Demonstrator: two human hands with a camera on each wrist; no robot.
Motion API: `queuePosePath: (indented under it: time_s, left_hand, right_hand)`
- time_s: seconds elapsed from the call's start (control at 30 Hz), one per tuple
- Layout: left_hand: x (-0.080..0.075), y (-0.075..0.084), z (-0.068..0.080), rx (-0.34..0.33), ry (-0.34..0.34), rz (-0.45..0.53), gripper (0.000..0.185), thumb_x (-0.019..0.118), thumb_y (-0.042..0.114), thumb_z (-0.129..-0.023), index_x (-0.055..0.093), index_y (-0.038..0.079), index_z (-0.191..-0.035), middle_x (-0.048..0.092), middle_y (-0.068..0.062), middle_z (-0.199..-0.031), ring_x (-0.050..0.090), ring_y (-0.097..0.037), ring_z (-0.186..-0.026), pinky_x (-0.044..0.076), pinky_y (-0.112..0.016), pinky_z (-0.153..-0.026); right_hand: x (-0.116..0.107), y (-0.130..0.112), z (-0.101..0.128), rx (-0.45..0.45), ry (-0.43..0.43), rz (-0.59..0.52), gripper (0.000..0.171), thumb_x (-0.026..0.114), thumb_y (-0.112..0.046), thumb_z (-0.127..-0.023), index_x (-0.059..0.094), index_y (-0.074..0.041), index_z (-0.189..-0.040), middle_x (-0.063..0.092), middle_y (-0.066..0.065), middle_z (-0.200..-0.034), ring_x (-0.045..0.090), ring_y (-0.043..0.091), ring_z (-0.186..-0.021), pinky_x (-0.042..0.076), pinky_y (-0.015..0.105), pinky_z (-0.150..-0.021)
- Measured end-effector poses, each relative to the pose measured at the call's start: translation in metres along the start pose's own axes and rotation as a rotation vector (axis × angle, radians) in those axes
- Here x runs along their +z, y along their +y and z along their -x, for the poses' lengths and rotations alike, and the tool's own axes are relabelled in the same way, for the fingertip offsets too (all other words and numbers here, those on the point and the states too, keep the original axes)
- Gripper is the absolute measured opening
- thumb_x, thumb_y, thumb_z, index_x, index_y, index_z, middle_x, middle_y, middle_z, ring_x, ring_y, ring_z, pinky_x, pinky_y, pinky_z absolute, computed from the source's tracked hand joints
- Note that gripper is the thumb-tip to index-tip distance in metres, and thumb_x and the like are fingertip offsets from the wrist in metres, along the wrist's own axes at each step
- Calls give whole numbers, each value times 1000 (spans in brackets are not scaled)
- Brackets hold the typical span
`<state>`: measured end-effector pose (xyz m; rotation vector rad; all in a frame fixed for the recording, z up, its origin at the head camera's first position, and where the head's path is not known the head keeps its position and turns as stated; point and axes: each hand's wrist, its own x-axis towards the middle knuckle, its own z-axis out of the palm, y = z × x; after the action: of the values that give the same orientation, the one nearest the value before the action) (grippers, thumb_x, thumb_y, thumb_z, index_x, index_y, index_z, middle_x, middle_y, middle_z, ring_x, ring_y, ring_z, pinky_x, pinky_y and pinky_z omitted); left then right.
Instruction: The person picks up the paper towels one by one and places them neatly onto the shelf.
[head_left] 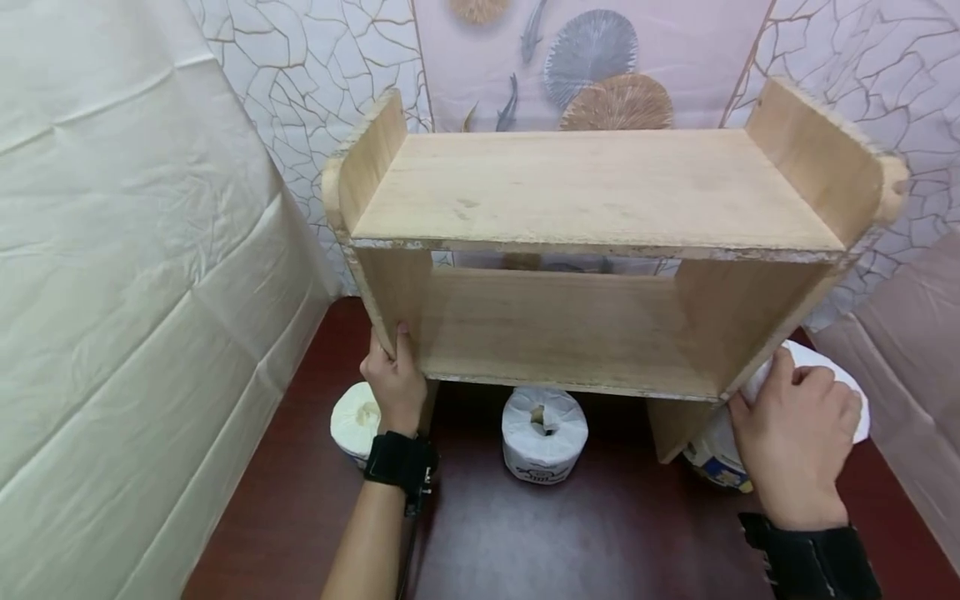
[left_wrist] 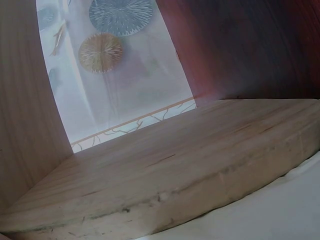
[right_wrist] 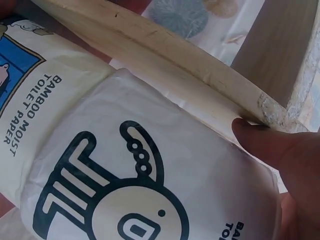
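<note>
head view: the pale two-tier wooden shelf unit (head_left: 592, 250) stands on the dark red table (head_left: 525, 533) over white toilet paper rolls (head_left: 543, 433). the left hand (head_left: 393, 383) clamps its left side panel; the right hand (head_left: 795, 433) curls round the right panel's edge.

left wrist view: only bare board (left_wrist: 165, 175) shows, stiff, likely heavy, best held by both side panels.

right wrist view: a fingertip (right_wrist: 260, 140) presses the chipped edge beside a wrapped toilet paper pack (right_wrist: 125, 185).

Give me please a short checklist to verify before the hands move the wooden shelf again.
1. Left hand grips the left side panel of the light wooden two-tier shelf unit: ok.
2. Right hand has a firm hold on the shelf: not ok; it holds a white wrapped toilet paper roll, thumb touching the board edge.
3. Shelf boards free of things: ok.
4. Floor under the shelf free: not ok; a white toilet paper roll stands under the middle, another roll by the left leg.
5. Right leg touches the dark red floor: cannot tell.
</note>
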<state>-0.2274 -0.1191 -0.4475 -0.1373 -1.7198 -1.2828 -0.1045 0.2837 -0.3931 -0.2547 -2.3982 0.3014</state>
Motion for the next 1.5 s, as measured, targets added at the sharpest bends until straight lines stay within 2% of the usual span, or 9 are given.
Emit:
queuePosePath:
  time_s: [0.1, 0.3, 0.57, 0.8, 1.03, 1.23, 1.43, 1.5]
  left_hand:
    - [2, 3, 3, 0, -10, 8, 28, 63, 10, -107, 69, 3, -133, 76, -21, -88, 63, -23, -60, 39, -26, -52]
    - [3, 2, 2, 18, 22, 9, 22, 66, 5, -104, 71, 2, -125, 72, -20, -79, 50, -20, -55, 35, -26, -52]
    - [-1, 1, 0, 1, -4, -4, 28, 63, 11, -107, 68, 1, -133, 78, -21, -99, 73, -27, -72, 45, -18, -57]
    - [-1, 2, -1, 14, 6, 14, 32, 64, 7, -105, 68, 4, -137, 78, -20, -104, 74, -28, -74, 46, -20, -58]
    - [-1, 2, 0, 18, 7, -2, 29, 64, 6, -105, 68, 2, -133, 78, -22, -100, 66, -25, -66, 41, -22, -56]
    - [-2, 1, 0, 4, -4, 9, 29, 63, 9, -107, 67, 2, -135, 78, -21, -104, 67, -22, -68, 40, -21, -54]
    - [1, 2, 0, 10, 7, 22, 24, 65, 8, -105, 70, 2, -128, 74, -20, -84, 51, -20, -57, 34, -23, -53]
    - [2, 4, 0, 5, 12, 26, 23, 65, 8, -105, 70, 1, -127, 74, -20, -83, 51, -20, -57, 35, -22, -53]
  right_hand:
    - [-3, 3, 3, 23, 2, 10, 47, 77, -13, -82, 45, 10, -107, 45, 40, -89, 41, 67, -80, 29, 74, -85]
    - [5, 3, 2, 13, 50, 8, 45, 73, -18, -89, 47, 11, -110, 46, 40, -85, 44, 66, -78, 31, 73, -84]
    - [18, 6, 7, -22, 157, 34, 41, 66, -25, -93, 49, 12, -100, 46, 40, -81, 45, 64, -76, 32, 72, -85]
    - [22, 6, 7, -22, 155, 41, 36, 68, -17, -87, 50, 11, -101, 48, 40, -86, 48, 64, -81, 31, 73, -92]
    - [23, 4, 6, -23, 165, 59, 34, 65, -17, -90, 51, 11, -101, 49, 40, -87, 49, 64, -84, 31, 73, -93]
    - [22, 5, 6, -56, 193, 75, 36, 60, -23, -93, 52, 12, -101, 50, 41, -86, 49, 63, -81, 33, 73, -89]
    - [16, 6, 5, -80, 196, 53, 40, 60, -27, -96, 52, 11, -102, 50, 39, -86, 50, 62, -81, 33, 73, -90]
    - [14, 7, 6, -79, 186, 44, 40, 61, -28, -96, 52, 11, -102, 50, 39, -86, 50, 61, -81, 33, 73, -90]
